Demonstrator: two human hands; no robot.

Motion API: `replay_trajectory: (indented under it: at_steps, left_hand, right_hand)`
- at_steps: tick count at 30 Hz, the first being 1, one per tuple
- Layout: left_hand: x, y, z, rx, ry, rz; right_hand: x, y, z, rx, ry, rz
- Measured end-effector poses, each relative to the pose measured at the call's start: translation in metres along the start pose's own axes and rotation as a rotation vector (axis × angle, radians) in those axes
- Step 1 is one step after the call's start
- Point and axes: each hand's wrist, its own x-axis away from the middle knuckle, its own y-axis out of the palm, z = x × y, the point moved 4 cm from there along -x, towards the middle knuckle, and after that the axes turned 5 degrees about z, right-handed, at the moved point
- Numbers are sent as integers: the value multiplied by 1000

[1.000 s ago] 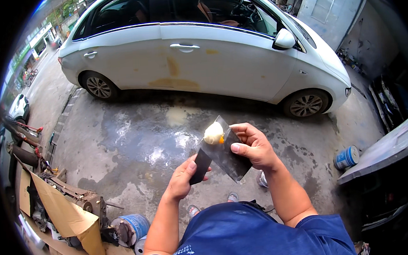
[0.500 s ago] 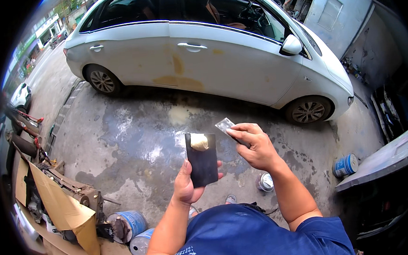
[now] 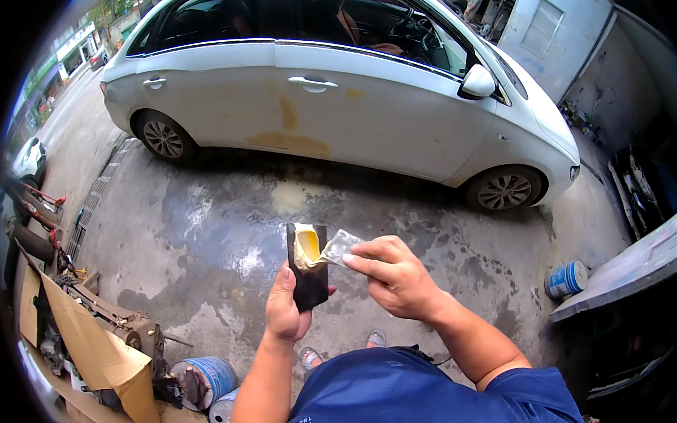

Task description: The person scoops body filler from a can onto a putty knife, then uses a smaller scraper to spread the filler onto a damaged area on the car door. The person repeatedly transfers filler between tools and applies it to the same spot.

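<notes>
My left hand point(image 3: 284, 312) grips a flat black board point(image 3: 310, 288) by its lower part, thumb on the near side. On the board's upper half sits a soft cream-coloured putty point(image 3: 304, 258), with a bright yellow patch in it. A flat metal scraper point(image 3: 345, 245) is pinched between the thumb and fingers of my right hand point(image 3: 397, 278); its edge touches the putty from the right. Beyond my hands stands a white car point(image 3: 387, 119), with tan filler patches point(image 3: 303, 145) low on its doors.
To the right, a blue paint bucket point(image 3: 566, 279) stands by a pale panel point(image 3: 629, 267). At the left are a bent cardboard sheet point(image 3: 90, 335), metal parts and a blue metal drum point(image 3: 218, 374). A person point(image 3: 474, 3) stands far off beyond the car. The concrete floor has wet stains.
My right hand has moved left and down, bringing the scraper from apart to against the putty. The board has tilted, the putty has spread downward, and a yellow patch now shows.
</notes>
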Motion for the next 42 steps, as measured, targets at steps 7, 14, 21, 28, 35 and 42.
replay_trajectory:
  at_steps: [7,14,21,28,35,42]
  left_hand:
    - [10,2,0,478,-490,-407]
    - [4,20,8,344,-253,-313]
    - [-6,39,-2,-27,190,-155]
    - [0,6,-6,-755,149,-176]
    - [23,11,-9,500,-453,-382]
    - [13,23,-9,176,-115,-39]
  right_hand:
    - [-28,-14,13,-211,-192,-88]
    - [13,-27,54,-485,194,43]
    - [51,38,40,-1303,898,-77]
    - [7,-1,43,-1400,724,86]
    - [-13,-13,8,-858,124,-219]
    - [-10,-9,35,-8,229,78]
